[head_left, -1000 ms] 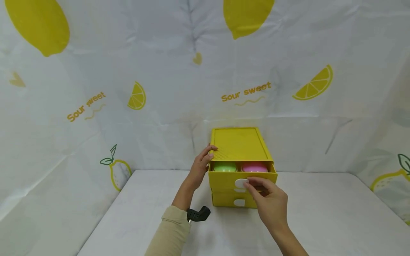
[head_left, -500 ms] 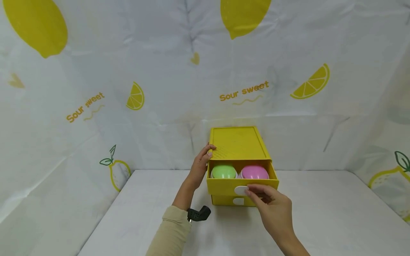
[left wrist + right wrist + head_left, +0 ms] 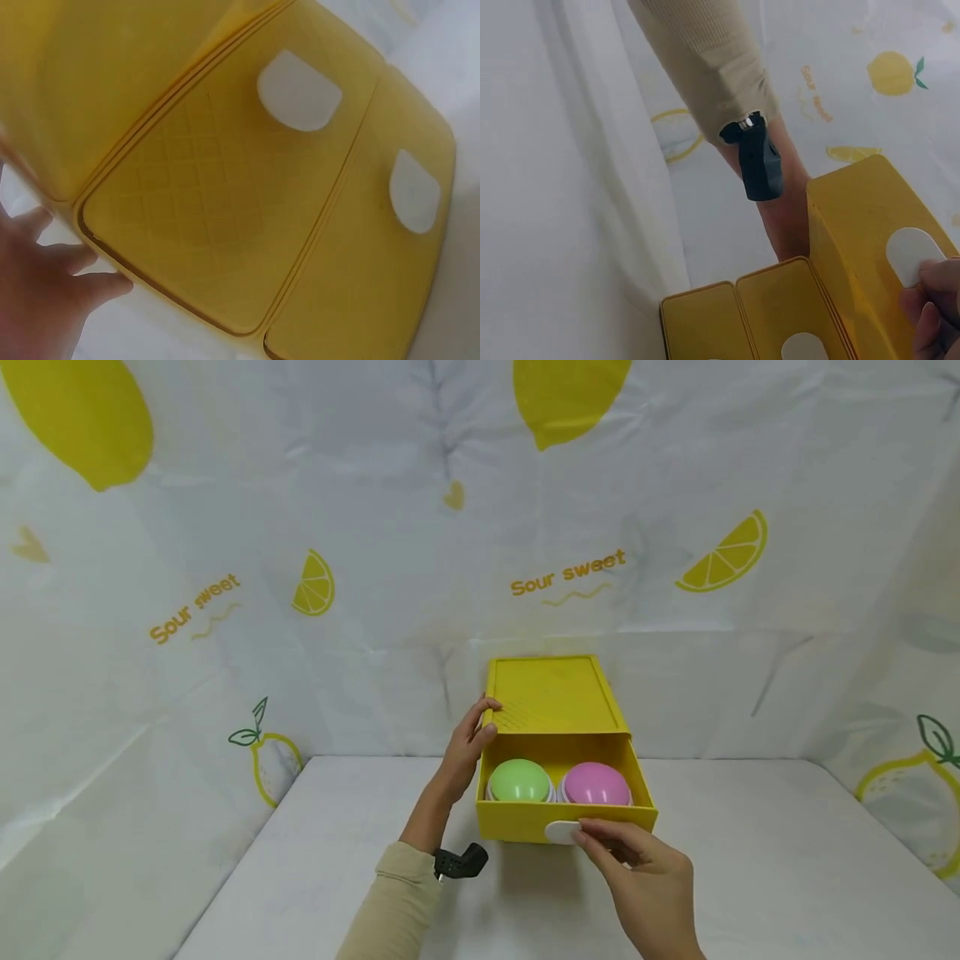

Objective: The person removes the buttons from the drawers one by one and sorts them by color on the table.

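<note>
A yellow drawer cabinet (image 3: 555,693) stands near the back of the table, its top drawer (image 3: 510,821) pulled far out. Inside that drawer sit a glossy green dome (image 3: 520,781) and a glossy pink dome (image 3: 597,783), side by side, each with a white rim; their kind cannot be told. My right hand (image 3: 648,877) pinches the drawer's white handle (image 3: 560,832) between thumb and fingers. My left hand (image 3: 463,752) rests against the cabinet's left upper edge. In the left wrist view, its fingertips (image 3: 112,283) touch the cabinet's side.
Two lower drawers with white handles (image 3: 300,91) are closed beneath the top one. A white cloth covers the table (image 3: 337,860). Behind rises a white sheet (image 3: 397,693) printed with lemons. A black wrist camera (image 3: 461,862) sits by the left sleeve (image 3: 397,897).
The top drawer has slid out towards me with my right hand on its handle, exposing more of the green and pink domes. My left hand has stayed at the cabinet's edge.
</note>
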`<state>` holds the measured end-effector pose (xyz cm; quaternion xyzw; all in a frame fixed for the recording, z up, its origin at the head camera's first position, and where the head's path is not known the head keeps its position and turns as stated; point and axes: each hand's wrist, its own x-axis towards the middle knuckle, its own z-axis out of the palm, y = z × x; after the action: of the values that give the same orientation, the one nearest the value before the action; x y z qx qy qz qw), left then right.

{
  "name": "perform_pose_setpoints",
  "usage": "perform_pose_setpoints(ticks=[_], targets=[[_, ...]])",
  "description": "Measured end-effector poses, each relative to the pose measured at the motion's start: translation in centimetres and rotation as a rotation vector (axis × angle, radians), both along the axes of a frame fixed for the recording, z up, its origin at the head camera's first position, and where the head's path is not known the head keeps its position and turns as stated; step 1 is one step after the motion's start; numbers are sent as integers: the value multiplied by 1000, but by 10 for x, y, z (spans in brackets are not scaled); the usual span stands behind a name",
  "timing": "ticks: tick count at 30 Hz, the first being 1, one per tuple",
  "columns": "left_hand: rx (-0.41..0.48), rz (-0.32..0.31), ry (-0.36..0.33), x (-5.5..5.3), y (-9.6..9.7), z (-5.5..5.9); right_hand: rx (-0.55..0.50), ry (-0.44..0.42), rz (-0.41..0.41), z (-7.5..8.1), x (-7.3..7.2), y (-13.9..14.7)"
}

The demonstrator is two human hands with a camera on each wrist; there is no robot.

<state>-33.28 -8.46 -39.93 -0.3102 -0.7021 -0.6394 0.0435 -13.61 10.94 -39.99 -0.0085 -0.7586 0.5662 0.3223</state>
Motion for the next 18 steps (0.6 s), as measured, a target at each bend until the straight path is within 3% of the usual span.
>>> perform_pose_setpoints(ticks=[6, 14, 18], targets=[[5, 44, -19, -1, 1, -2, 17, -11, 17, 1, 5, 0], [-3, 44, -21, 0, 5, 0, 25, -105, -10, 1, 17, 2], [20, 60, -25, 2, 8, -1, 47, -104, -7, 2, 19, 2]])
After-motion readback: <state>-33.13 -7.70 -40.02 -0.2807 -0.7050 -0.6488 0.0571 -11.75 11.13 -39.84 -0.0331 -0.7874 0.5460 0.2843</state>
